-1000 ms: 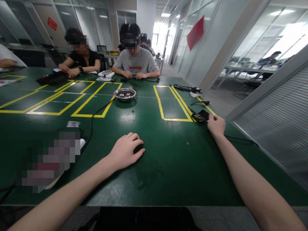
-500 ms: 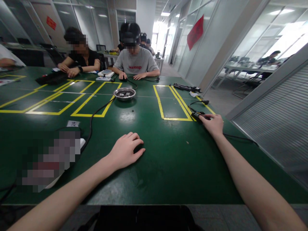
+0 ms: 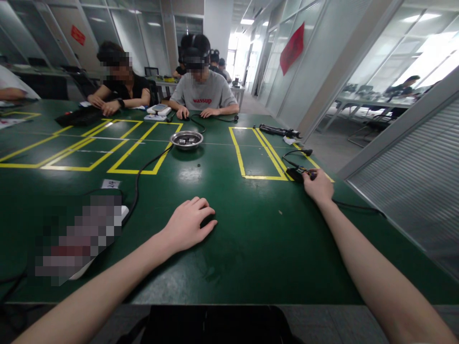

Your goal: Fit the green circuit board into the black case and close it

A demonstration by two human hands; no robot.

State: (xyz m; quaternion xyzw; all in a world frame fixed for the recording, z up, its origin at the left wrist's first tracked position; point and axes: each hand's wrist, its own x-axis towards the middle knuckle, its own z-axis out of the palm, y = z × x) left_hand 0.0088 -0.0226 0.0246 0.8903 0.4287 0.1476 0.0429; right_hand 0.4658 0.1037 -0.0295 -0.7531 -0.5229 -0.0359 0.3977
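My left hand (image 3: 190, 222) rests palm down on the green table (image 3: 244, 239), holding nothing. Its fingers are loosely bent and the thumb stands apart from them. Far to the right, my right hand (image 3: 318, 185) has thumb and fingers closed beside a flat black object (image 3: 294, 174) near the table's right edge. A small part with coloured bits, perhaps wires, shows at the fingertips. I cannot make out exactly what it is or how it joins the black object. A short black cable with a plug (image 3: 306, 152) lies just beyond.
A steel bowl (image 3: 187, 140) with metal pieces stands mid-table. A black cable (image 3: 137, 186) runs from beside it towards a blurred-out object (image 3: 81, 239) at left. Yellow tape (image 3: 261, 178) marks rectangles. A folded black tripod-like item (image 3: 279, 131) lies at the far right. Two people sit opposite.
My right hand has shifted slightly right and its fingers have drawn together; the coloured part now shows at the fingertips. My left hand has stayed in place.
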